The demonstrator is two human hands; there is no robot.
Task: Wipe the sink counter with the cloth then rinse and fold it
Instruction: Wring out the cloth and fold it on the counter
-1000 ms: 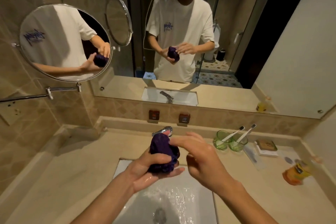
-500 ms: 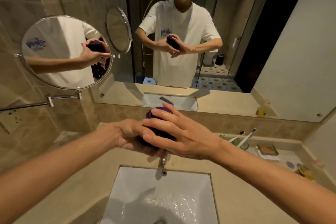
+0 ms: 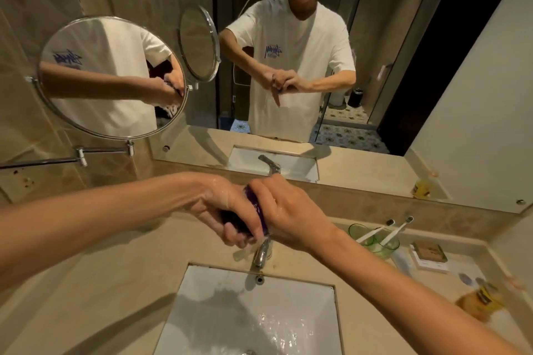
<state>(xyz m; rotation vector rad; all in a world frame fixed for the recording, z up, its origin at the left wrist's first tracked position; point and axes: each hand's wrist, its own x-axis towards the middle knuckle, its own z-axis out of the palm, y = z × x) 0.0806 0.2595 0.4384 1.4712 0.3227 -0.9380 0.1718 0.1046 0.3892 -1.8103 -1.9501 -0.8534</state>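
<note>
Head view: the purple cloth (image 3: pixel 255 212), cupped loosely in one palm a second ago, is now wrung into a tight roll, left hand (image 3: pixel 227 210) and right hand (image 3: pixel 288 213) both clenched around it above the faucet (image 3: pixel 261 253); rinsing looks done, folding remains.

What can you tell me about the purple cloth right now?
The purple cloth is balled up tight, only a dark purple strip showing between the left hand and right hand. Both hold it in a close grip, as if wringing, raised above the faucet and the wet sink. It looks soft and soaked.
</note>
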